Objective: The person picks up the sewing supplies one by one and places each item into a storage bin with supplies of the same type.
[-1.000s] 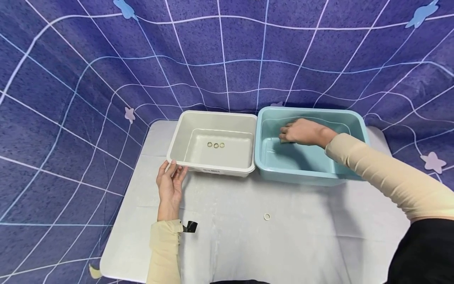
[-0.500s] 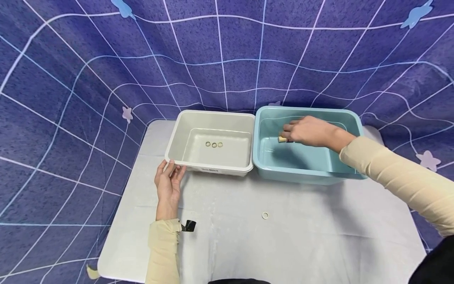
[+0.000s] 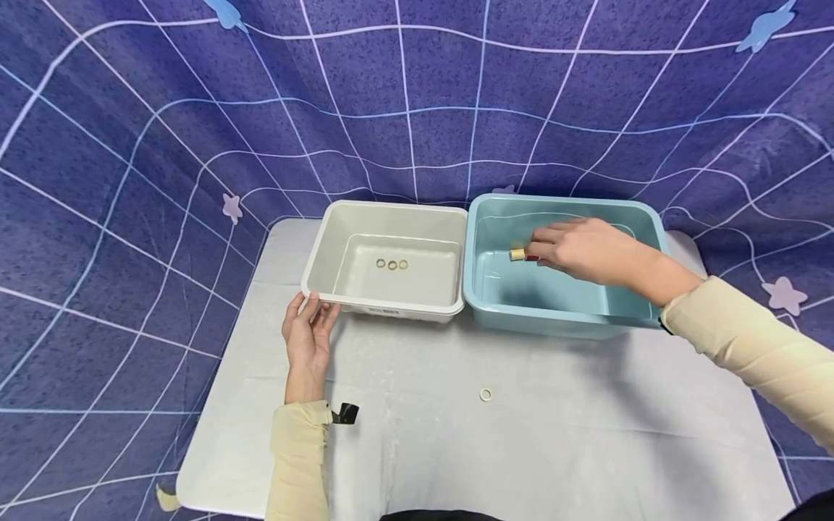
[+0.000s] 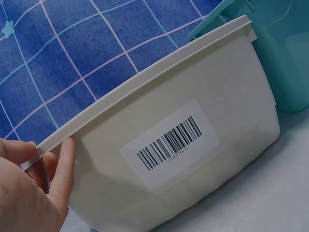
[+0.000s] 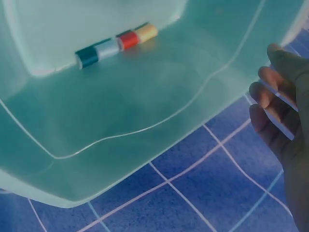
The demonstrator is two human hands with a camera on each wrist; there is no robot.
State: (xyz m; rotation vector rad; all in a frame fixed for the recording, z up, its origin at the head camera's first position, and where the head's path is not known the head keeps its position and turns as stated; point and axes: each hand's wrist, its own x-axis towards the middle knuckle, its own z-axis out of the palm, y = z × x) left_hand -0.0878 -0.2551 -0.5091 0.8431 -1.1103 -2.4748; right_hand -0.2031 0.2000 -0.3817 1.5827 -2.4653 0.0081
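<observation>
My left hand (image 3: pixel 309 347) grips the rim of the off-white bin (image 3: pixel 365 298) at its near left corner, thumb above and fingers below in the left wrist view. Three small rings (image 3: pixel 392 265) lie close together on that bin's floor. Over the teal bin (image 3: pixel 567 318) hovers my right hand (image 3: pixel 589 250), its fingers loosely bent with nothing between them. Several thread spools lie end to end on the teal bin's floor: dark green (image 5: pixel 87 57), pale (image 5: pixel 107 49), red (image 5: pixel 128 40) and yellow (image 5: pixel 147 33). In the right wrist view the hand is apart from them.
Another ring (image 3: pixel 485 394) lies on the white-covered table (image 3: pixel 417 449), in front of the bins. The two bins stand side by side against a blue curtain (image 3: pixel 365 87). A barcode label (image 4: pixel 170 145) is on the off-white bin's front.
My right hand has drawn back rightward from the spools, and the yellow and red ones now show in the head view. The left hand keeps its hold on the rim.
</observation>
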